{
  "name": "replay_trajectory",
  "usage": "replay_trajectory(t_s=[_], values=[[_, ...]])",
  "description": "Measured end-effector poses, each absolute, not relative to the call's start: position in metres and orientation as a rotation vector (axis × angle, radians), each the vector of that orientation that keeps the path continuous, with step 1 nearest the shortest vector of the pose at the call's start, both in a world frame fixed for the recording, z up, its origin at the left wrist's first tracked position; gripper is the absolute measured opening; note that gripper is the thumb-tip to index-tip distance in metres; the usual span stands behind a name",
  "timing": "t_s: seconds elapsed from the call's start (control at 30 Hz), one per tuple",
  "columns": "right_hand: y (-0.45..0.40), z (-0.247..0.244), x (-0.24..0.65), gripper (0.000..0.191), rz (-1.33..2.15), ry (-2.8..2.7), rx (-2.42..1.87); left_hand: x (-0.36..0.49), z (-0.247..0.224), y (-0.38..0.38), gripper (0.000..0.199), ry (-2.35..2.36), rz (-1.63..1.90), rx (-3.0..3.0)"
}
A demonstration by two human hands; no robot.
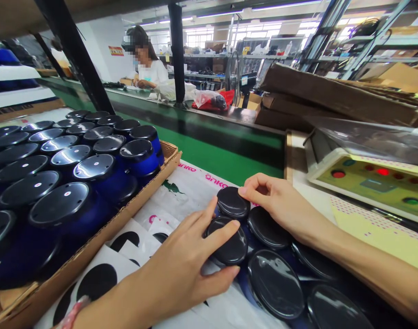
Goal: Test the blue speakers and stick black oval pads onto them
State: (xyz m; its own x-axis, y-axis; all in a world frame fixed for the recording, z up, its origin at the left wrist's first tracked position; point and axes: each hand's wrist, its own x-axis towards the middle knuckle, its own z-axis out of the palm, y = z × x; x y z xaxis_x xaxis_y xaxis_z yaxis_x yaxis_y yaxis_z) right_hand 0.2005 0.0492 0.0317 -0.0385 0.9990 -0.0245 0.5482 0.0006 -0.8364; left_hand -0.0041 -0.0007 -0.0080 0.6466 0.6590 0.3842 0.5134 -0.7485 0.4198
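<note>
Several blue round items with glossy black tops stand at the centre and lower right. My left hand (191,256) has its fingers spread over one black top (227,249), its fingertips resting around that disc. Just behind it, my right hand (277,201) pinches with thumb and forefinger at the right edge of another black top (233,202); whether anything thin is between the fingertips is too small to tell. White sheets with black circles (97,279) lie left of my left hand, partly under my forearm.
A cardboard tray (136,201) of blue items with black tops fills the left. A green conveyor (226,148) runs behind. On the right sit a machine with lit buttons (373,176) and stacked cardboard (318,93). A person (149,68) sits across the conveyor.
</note>
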Motion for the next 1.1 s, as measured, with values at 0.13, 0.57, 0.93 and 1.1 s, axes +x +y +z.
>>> replay_trajectory(t_s=[0.13,0.57,0.93,1.1], values=[[0.0488,0.0303,0.2003,0.025,0.844,-1.699,-1.610,-0.0042,-0.0067,-0.0005,0.052,0.953,0.736,2.598],[0.0484,0.0314,0.1978,0.023,0.692,-1.792,-1.615,-0.0048,-0.0062,-0.0009,0.056,0.960,0.709,2.572],[0.0472,0.0329,0.1963,0.019,0.633,-1.841,-1.615,-0.0043,-0.0076,-0.0008,0.052,0.959,0.726,2.609],[0.0464,0.0324,0.1956,0.018,0.544,-1.920,-1.547,-0.0043,-0.0077,-0.0004,0.053,0.958,0.714,2.605]])
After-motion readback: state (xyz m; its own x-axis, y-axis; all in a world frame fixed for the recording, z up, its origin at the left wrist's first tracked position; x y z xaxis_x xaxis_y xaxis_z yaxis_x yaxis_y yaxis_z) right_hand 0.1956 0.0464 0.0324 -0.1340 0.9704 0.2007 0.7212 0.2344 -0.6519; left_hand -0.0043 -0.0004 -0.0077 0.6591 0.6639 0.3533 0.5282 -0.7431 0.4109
